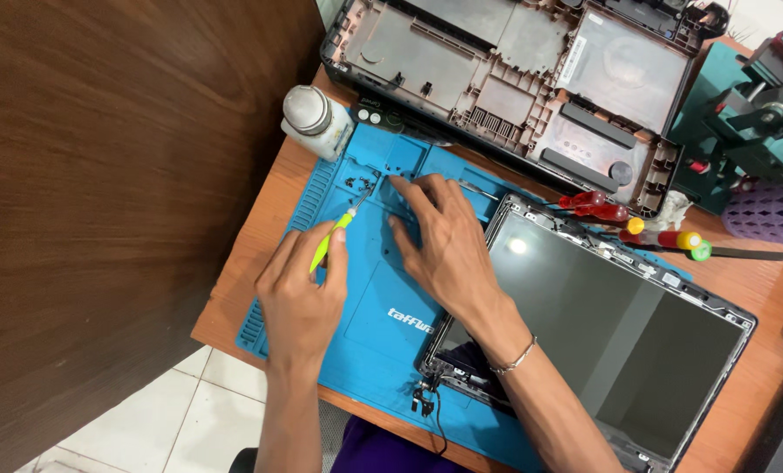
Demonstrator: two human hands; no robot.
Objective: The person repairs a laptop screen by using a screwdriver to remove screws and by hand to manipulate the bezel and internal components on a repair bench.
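Yellow-green, slim plastic-handled precision screwdriver, probably light, stiff, best held mid-handle, pinched in left hand; right hand spread flat on blue silicone mat beside tiny dark screws.

both forearms are bare — no sleeves, no gloves. the right hand has a thin silver bracelet at its wrist; the left hand wears nothing — purple cloth shows below.

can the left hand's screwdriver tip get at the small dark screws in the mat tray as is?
Probably yes. The left hand holds the yellow-green-handled screwdriver tip-first toward the small dark screws on the blue silicone mat; nothing lies between, and the right hand rests beside them.
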